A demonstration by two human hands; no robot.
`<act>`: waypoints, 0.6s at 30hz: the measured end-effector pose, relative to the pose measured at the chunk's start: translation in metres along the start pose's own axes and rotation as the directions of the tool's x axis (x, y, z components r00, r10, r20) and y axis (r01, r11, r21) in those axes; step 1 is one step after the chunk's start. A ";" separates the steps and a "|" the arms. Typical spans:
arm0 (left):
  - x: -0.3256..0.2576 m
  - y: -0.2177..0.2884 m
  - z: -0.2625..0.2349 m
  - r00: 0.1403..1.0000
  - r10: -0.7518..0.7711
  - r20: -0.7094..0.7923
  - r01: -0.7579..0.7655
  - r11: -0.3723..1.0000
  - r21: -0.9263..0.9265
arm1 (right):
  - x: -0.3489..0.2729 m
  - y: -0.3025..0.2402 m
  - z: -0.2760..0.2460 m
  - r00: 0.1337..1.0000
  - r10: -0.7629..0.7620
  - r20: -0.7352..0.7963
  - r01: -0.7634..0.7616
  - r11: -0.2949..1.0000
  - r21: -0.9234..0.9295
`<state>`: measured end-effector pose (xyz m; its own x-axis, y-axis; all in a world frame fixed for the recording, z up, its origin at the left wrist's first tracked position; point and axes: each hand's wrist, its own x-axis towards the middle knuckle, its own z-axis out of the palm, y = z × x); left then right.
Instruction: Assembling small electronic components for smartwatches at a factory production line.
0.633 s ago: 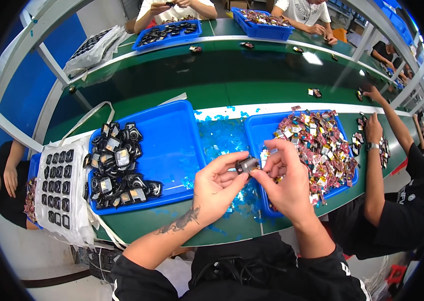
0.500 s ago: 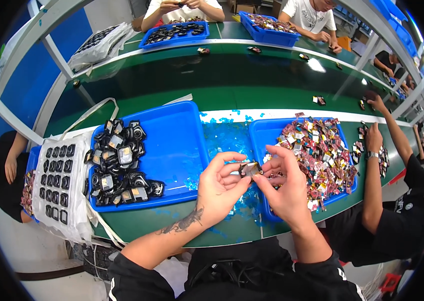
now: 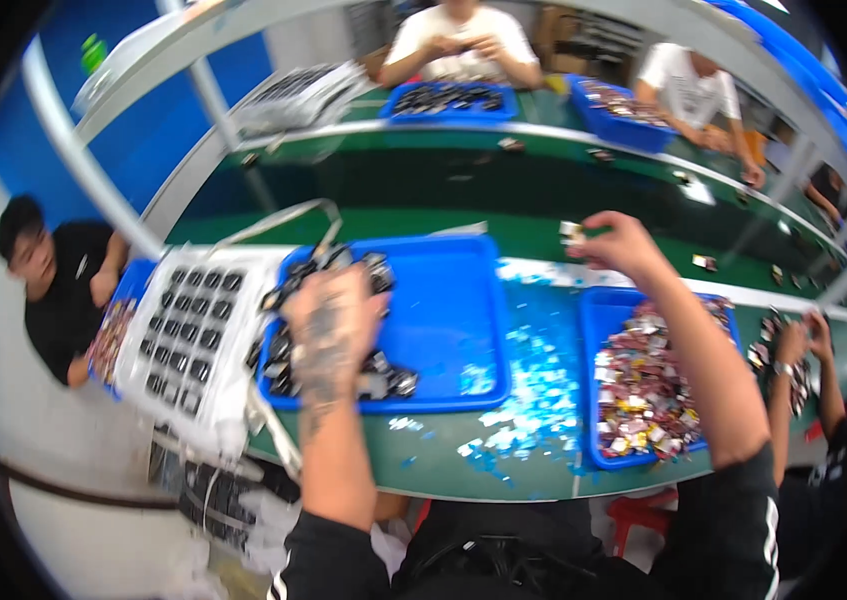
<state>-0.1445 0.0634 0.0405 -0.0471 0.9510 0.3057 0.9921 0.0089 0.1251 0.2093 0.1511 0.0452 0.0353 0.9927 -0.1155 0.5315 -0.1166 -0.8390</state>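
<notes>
My left hand (image 3: 333,315) reaches down over the left blue tray (image 3: 443,300), resting on a heap of small black parts (image 3: 288,340); blur hides whether it grips one. My right hand (image 3: 613,245) is stretched forward past the trays, above the green bench. It pinches a small pale part (image 3: 571,233) between its fingertips. Below my right forearm stands a second blue tray (image 3: 593,330) filled with several small red and silver pieces (image 3: 643,385).
Blue and white scraps (image 3: 528,385) litter the bench between the trays. A white holder with rows of dark parts (image 3: 188,325) sits left of the trays. One person sits at the left, another's hands work at the right, and two more sit across a raised green shelf (image 3: 503,170).
My hands were together at the bench's middle, holding one small part. Now they have parted: the left went to the left tray, the right reached forward. The view also swung.
</notes>
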 end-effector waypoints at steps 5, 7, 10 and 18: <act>0.005 -0.038 0.012 0.972 -0.125 0.197 0.140 0.988 -0.065 | 0.076 0.071 0.015 0.982 0.134 -0.133 -0.132 0.991 0.022; 0.007 -0.032 0.015 0.974 -0.117 0.192 0.139 0.985 -0.104 | 0.072 0.068 0.008 0.978 0.153 -0.144 -0.169 0.980 -0.107; 0.014 -0.029 0.014 0.974 -0.190 0.123 0.216 0.945 -0.244 | 0.057 0.062 -0.028 0.973 -0.117 -0.199 -0.030 0.792 -0.610; 0.014 0.041 0.018 0.975 0.096 0.201 0.212 -0.110 -0.971 | -0.060 0.020 -0.063 0.891 -0.118 0.438 0.361 0.770 -0.527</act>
<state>-0.1021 0.0824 0.0324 0.0728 0.9901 0.1199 -0.2325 -0.1001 0.9674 0.2709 0.0910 0.0694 -0.4021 0.8844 -0.2368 0.8675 0.2853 -0.4075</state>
